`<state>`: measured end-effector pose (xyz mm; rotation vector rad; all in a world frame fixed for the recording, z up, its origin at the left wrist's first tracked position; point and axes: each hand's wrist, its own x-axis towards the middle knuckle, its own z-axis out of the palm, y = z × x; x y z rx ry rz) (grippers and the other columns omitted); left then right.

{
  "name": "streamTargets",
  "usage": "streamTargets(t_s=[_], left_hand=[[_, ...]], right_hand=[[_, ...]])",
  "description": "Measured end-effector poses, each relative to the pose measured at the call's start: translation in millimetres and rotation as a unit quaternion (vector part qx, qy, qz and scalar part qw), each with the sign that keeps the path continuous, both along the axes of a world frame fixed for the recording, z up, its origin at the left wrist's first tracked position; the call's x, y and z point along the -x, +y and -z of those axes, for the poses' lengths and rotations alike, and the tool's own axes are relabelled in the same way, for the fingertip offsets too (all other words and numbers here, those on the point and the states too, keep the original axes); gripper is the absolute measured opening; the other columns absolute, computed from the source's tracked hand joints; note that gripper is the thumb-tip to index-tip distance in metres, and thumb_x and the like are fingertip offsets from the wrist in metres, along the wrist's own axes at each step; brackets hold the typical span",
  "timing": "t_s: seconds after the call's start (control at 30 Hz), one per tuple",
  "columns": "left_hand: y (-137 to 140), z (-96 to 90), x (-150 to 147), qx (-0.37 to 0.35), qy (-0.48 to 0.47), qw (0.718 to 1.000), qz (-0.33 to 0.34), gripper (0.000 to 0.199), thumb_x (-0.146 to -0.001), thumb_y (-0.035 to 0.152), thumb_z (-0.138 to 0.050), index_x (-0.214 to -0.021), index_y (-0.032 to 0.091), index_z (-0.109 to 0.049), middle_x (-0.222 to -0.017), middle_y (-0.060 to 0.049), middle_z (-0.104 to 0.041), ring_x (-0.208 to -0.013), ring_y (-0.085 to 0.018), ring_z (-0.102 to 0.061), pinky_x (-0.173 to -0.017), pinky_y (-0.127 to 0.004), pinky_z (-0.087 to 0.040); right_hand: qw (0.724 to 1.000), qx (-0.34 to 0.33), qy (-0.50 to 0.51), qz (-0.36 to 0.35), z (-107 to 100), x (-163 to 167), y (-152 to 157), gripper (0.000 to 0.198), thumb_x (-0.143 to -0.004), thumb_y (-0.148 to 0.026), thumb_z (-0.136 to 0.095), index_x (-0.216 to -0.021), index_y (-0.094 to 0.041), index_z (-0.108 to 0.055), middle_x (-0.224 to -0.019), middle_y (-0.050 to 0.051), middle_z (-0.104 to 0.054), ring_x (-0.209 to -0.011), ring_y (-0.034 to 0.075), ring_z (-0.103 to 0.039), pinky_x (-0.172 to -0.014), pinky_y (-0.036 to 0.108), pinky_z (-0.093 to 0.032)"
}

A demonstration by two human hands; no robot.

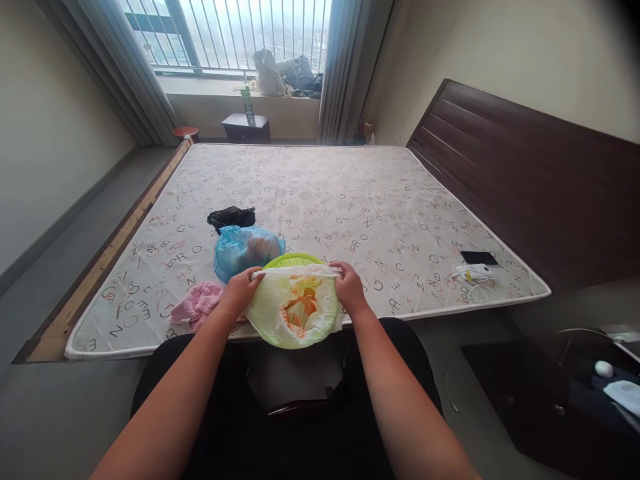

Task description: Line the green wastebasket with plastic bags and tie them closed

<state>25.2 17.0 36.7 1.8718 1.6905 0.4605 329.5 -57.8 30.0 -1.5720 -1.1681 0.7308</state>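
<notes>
L grip (243, 291) & R grip (350, 288) pinched tight on white plastic bag w/ orange print (273, 297), partly hiding round lime-green plastic basket (291, 259); white letter-print mattress (345, 200) below, barred window (225, 33) beyond.

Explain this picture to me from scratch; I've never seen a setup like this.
There is no machine here. One camera, worn on a person's head, looks forward and down, so you see their own forearms, bare hands and dark-clothed legs. The left hand and right hand grip the upper edge of a white plastic bag with orange print, stretched between them. Behind its top edge shows the rim of a green basket; I can't tell exactly how the two fit together. Beyond is a letter-patterned mattress. On it, towards the left, lie a blue plastic bag, a black crumpled item and a pink cloth. Towards the right lie a dark, phone-like rectangle and a white cable.
</notes>
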Motion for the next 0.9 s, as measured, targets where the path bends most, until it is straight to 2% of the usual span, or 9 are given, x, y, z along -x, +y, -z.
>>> streamTargets(t_s=[0.1, 0.2, 0.27, 0.43, 0.57, 0.7, 0.8, 0.9], left_hand=[[-2, -2.3, -3, -0.020, -0.023, 0.999, -0.012, 0.039, -0.093, 0.049, -0.052, -0.107, 0.022, -0.076, -0.104, -0.006, -0.078, -0.095, -0.025, -0.069, -0.084, -0.030, -0.049], [-3, -1.0, -3, -0.022, -0.044, 0.999, -0.022, 0.042, -0.092, 0.054, -0.051, -0.090, 0.019, -0.073, -0.082, -0.003, -0.073, -0.077, -0.021, -0.063, -0.069, -0.028, -0.045], [-3, 2.3, -4, -0.005, -0.087, 0.996, -0.027, 0.045, -0.088, 0.059, -0.053, -0.085, 0.018, -0.072, -0.076, -0.002, -0.070, -0.072, -0.019, -0.059, -0.064, -0.027, -0.043], [-4, 9.9, -12, 0.121, -0.248, 0.960, -0.058, 0.055, -0.077, 0.064, -0.063, -0.095, 0.013, -0.074, -0.084, -0.007, -0.074, -0.072, -0.021, -0.063, -0.062, -0.028, -0.048], [-6, 7.2, -20, 0.216, -0.299, 0.927, -0.066, 0.051, -0.075, 0.060, -0.069, -0.095, 0.013, -0.077, -0.083, -0.010, -0.077, -0.072, -0.024, -0.067, -0.062, -0.032, -0.052], [-8, 6.0, -22, 0.277, -0.330, 0.901, -0.059, 0.051, -0.072, 0.055, -0.075, -0.102, 0.014, -0.078, -0.082, -0.009, -0.078, -0.072, -0.026, -0.070, -0.062, -0.034, -0.055], [-9, 10.7, -21, 0.269, -0.309, 0.910, -0.066, 0.050, -0.070, 0.054, -0.078, -0.099, 0.013, -0.078, -0.077, -0.008, -0.076, -0.069, -0.026, -0.070, -0.060, -0.036, -0.056], [-11, 14.4, -24, 0.197, -0.288, 0.934, -0.071, 0.043, -0.076, 0.049, -0.080, -0.099, 0.013, -0.078, -0.087, -0.011, -0.077, -0.075, -0.026, -0.070, -0.064, -0.038, -0.058]], right_hand=[[0.998, 0.027, 0.047, -0.016, -6, -1, -3, 0.048, -0.075, -0.023, -0.052, -0.117, -0.024, -0.073, -0.113, 0.004, -0.076, -0.098, 0.022, -0.069, -0.089, 0.035, -0.055], [0.995, 0.044, 0.089, -0.004, -11, -1, -4, 0.038, -0.076, -0.029, -0.057, -0.108, -0.023, -0.077, -0.108, 0.004, -0.077, -0.097, 0.023, -0.069, -0.085, 0.034, -0.055], [0.991, 0.046, 0.122, 0.014, -10, 0, -2, 0.036, -0.075, -0.034, -0.060, -0.106, -0.022, -0.075, -0.103, 0.005, -0.077, -0.091, 0.022, -0.069, -0.078, 0.033, -0.055], [0.978, 0.094, 0.184, 0.013, -3, 3, 4, 0.037, -0.076, -0.043, -0.063, -0.105, -0.020, -0.068, -0.088, 0.003, -0.076, -0.067, 0.018, -0.064, -0.061, 0.028, -0.052], [0.965, 0.136, 0.224, -0.007, 1, 5, 4, 0.039, -0.073, -0.051, -0.071, -0.095, -0.019, -0.068, -0.078, 0.002, -0.073, -0.065, 0.018, -0.064, -0.059, 0.028, -0.052], [0.943, 0.128, 0.302, 0.049, 8, 2, 7, 0.042, -0.067, -0.046, -0.076, -0.098, -0.020, -0.065, -0.080, 0.002, -0.074, -0.070, 0.021, -0.068, -0.066, 0.033, -0.056], [0.935, 0.118, 0.322, 0.092, 15, -3, 11, 0.041, -0.063, -0.041, -0.076, -0.096, -0.021, -0.063, -0.081, 0.004, -0.074, -0.070, 0.022, -0.069, -0.067, 0.035, -0.058], [0.952, 0.117, 0.267, 0.094, 18, -7, 12, 0.039, -0.067, -0.043, -0.072, -0.097, -0.019, -0.064, -0.087, 0.007, -0.075, -0.072, 0.023, -0.069, -0.067, 0.036, -0.058]])
